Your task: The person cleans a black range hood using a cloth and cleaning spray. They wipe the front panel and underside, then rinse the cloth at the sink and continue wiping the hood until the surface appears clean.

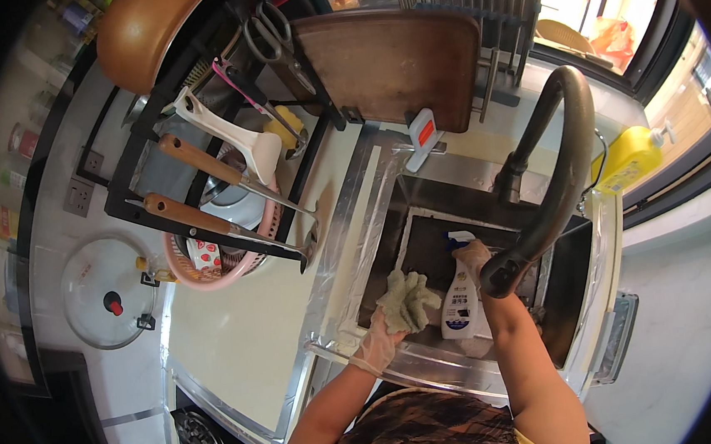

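My left hand (378,345), in a clear disposable glove, grips a crumpled pale green cleaning cloth (408,300) over the near left edge of the sink (575,267). My right hand (474,259), gloved the same way, is closed around the neck of a white spray bottle (459,308) with a blue and white trigger head. The bottle is over the dark sink basin, to the right of the cloth. Part of the right hand is hidden behind the spout of the curved faucet (573,123).
A black rack holds ladles with wooden handles (200,159) and scissors (268,31). Below it stands a pink basket (178,270). A wooden cutting board (393,62) leans behind the sink. At the right is a yellow pump bottle (629,160); a gas burner (200,434) lies lower left.
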### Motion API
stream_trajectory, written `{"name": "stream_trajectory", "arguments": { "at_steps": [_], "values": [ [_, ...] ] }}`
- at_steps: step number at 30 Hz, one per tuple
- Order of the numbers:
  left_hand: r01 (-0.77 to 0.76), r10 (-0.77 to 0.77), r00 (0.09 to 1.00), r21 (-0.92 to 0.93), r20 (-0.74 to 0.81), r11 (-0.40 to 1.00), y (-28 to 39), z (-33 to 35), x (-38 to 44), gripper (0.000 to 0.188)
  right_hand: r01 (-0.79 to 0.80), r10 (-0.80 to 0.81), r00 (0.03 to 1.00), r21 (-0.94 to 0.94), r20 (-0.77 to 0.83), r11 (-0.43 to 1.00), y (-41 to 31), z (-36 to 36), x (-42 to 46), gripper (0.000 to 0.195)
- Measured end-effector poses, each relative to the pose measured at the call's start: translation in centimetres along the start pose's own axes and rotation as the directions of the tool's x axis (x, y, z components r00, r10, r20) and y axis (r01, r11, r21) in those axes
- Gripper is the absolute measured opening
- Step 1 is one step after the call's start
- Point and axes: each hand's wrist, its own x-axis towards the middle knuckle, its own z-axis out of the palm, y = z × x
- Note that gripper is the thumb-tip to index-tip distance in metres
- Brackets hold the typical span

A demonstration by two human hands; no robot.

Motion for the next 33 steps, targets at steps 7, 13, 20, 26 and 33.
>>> {"name": "stream_trajectory", "arguments": {
  "at_steps": [7, 13, 20, 26, 33],
  "values": [
    [-0.097, 0.114, 0.988, 0.152, -0.108, 0.984, -1.0, -0.4, 0.3, 0.029, 0.071, -0.167, 0.975, 0.517, 0.143, 0.853, -1.3, -5.5, -8.1, 0.057],
    [-0.11, 0.148, 0.984, 0.317, -0.097, 0.942, -2.2, 9.4, -2.8, 0.025, 0.381, -0.679, 0.728, 0.768, 0.095, 0.515, 3.9, -5.6, -7.5, 0.026],
    [-0.146, 0.097, 0.975, 0.245, 0.199, 0.958, -2.9, 6.1, -0.8, 0.023, 0.32, -0.658, 0.735, 0.772, 0.164, 0.55, 8.4, -8.0, -17.5, 0.05],
    [-0.372, 0.114, 0.891, 0.85, 0.44, -0.374, -3.1, 10.5, -2.2, 0.022, 0.869, -0.921, 0.38, 0.307, 0.087, 0.387, 8.3, -6.5, -20.9, 0.045],
    [-0.298, -0.202, 0.684, 0.016, 0.701, -0.954, -3.6, 16.6, -3.2, 0.014, 0.522, -0.707, 0.702, 0.609, 0.091, 0.597, 7.1, -9.0, -23.4, 0.04]
  ]
}}
